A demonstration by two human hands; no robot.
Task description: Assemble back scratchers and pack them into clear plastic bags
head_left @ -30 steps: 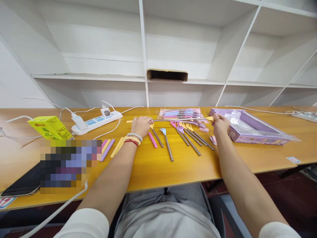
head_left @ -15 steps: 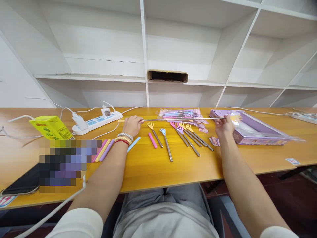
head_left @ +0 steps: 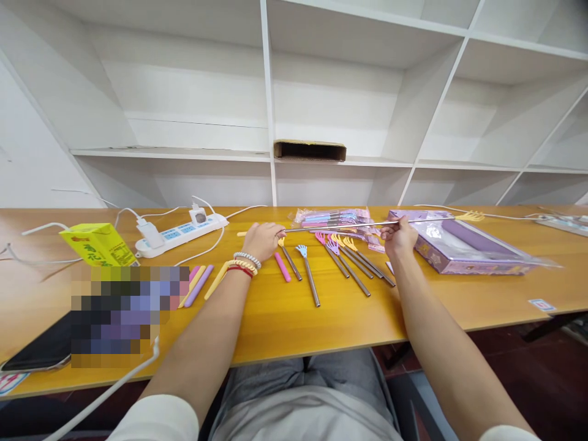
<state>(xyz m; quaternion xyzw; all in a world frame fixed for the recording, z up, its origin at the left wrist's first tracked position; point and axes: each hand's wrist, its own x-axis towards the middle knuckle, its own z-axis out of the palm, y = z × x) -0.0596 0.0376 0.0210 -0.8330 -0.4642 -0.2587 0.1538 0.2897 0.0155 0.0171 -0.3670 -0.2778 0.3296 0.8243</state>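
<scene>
A telescopic back scratcher (head_left: 340, 227) with a thin metal rod is stretched out nearly level above the table. My left hand (head_left: 264, 241) is closed around its left part, and a yellow end pokes out past my wrist side. Farther along, my right hand (head_left: 400, 236) grips the rod, with the yellow claw head sticking out to the right over a purple box (head_left: 478, 267). Between my forearms lie several shorter back scratchers, among them a blue-headed one (head_left: 311, 278), beside a pink handle sleeve (head_left: 283, 267). Purple (head_left: 199, 286) and yellow sleeves lie left of my left forearm.
Packaged back scratchers (head_left: 333, 217) lie at the back. On the left are a power strip (head_left: 184, 233) with cables, a yellow carton (head_left: 98, 244), a black phone (head_left: 39, 343) and a blurred patch. White shelving (head_left: 269, 92) holding a cardboard box (head_left: 310, 151) rises behind.
My right hand has shifted left along the rod, so more rod and the claw show beyond it. My left hand has moved slightly right. The view has tilted up a little.
</scene>
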